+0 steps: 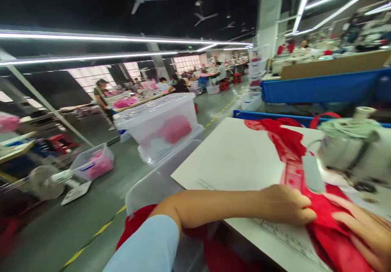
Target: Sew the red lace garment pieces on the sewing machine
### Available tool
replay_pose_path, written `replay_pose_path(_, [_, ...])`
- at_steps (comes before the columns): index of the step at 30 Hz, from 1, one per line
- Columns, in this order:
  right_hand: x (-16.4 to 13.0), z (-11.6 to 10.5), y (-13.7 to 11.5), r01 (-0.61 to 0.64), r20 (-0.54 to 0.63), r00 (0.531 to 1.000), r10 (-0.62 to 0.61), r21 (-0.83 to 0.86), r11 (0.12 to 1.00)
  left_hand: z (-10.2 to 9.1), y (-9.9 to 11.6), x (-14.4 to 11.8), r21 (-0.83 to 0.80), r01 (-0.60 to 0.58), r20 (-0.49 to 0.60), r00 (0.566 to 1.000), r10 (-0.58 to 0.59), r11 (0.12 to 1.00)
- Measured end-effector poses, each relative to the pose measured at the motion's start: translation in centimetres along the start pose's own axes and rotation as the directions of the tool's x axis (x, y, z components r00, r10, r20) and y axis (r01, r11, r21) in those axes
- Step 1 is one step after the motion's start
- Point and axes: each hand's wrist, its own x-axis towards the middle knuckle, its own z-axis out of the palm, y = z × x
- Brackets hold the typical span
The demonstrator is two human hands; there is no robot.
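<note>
Both the left hand (285, 205) and right hand (363, 231) press flat, fingers together, on red fabric (293, 150), whose long axis runs from five toward eleven o'clock beside the sewing machine (351, 150).

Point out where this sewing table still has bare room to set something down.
The widest bare patch of the white table runs from its left edge to the red fabric, beyond the left hand. It is crowded on the right, where both hands, the right hand included, press the fabric beside the sewing machine.
</note>
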Motion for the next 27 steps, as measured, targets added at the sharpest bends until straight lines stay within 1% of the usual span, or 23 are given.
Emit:
replay_pose_path(1, [-1.2, -0.7, -0.5, -0.074, 0.01, 0.997, 0.075, -0.059, 0.996, 0.5, 0.0, -0.1, -0.04, -0.064, -0.09, 0.994, 0.06, 0.997])
replay_pose_path(2, [-1.8, -1.3, -0.9, -0.122, 0.035, 0.991, 0.128, -0.125, 0.985, 0.9, 0.0, -0.2, -0.054, -0.105, -0.184, 0.978, 0.094, 0.993])
replay_pose_path(3, [-2.1, -1.8, -1.3, -0.134, 0.065, 0.987, 0.146, -0.16, 0.978, 1.2, 0.0, -0.4, -0.058, -0.132, -0.254, 0.96, 0.113, 0.989])
replay_pose_path(4, [-2.1, -2.1, -1.5, -0.161, 0.094, 0.979, 0.179, -0.172, 0.972, 1.4, 0.1, -0.7, -0.063, -0.178, -0.286, 0.946, 0.153, 0.982])
replay_pose_path(6, [-1.7, -2.4, -1.8, -0.231, 0.119, 0.962, 0.246, -0.121, 0.965, 1.6, 0.3, -1.1, -0.07, -0.188, -0.297, 0.942, 0.159, 0.98])
replay_pose_path(10, [-1.0, -2.8, -2.0, -0.334, 0.206, 0.921, 0.329, -0.014, 0.943, 1.5, 0.8, -1.5, -0.092, -0.143, -0.274, 0.955, 0.113, 0.985])
replay_pose_path(12, [-1.1, -3.0, -2.1, -0.378, 0.242, 0.899, 0.365, 0.009, 0.926, 1.6, 1.0, -1.4, -0.123, -0.084, -0.247, 0.968, 0.051, 0.989])
replay_pose_path(16, [-1.1, -3.9, -2.0, -0.449, 0.382, 0.832, 0.403, 0.036, 0.893, 1.6, 1.3, -1.0, -0.194, 0.069, -0.15, 0.984, -0.099, 0.979])
replay_pose_path(19, [-1.0, -4.9, -1.8, -0.462, 0.417, 0.806, 0.419, 0.002, 0.887, 1.2, 1.6, -0.7, -0.271, 0.117, -0.054, 0.989, -0.136, 0.955])
replay_pose_path(21, [-1.0, -5.7, -1.7, -0.469, 0.45, 0.793, 0.41, 0.022, 0.883, 0.8, 1.5, -0.4, -0.388, 0.177, 0.002, 0.981, -0.191, 0.904])
replay_pose_path(24, [-0.8, -6.3, -2.0, -0.484, 0.524, 0.764, 0.377, 0.078, 0.872, 0.2, 0.7, 0.1, -0.601, 0.228, 0.03, 0.964, -0.263, 0.766])
replay_pose_path(25, [-0.6, -6.3, -2.1, -0.498, 0.516, 0.759, 0.398, 0.065, 0.865, 0.0, 0.4, 0.2, -0.657, 0.224, 0.031, 0.962, -0.271, 0.72])
replay_pose_path(27, [-0.1, -5.7, -2.1, -0.536, 0.451, 0.757, 0.474, 0.013, 0.844, -0.3, -0.1, 0.4, -0.726, 0.206, 0.031, 0.963, -0.268, 0.656])
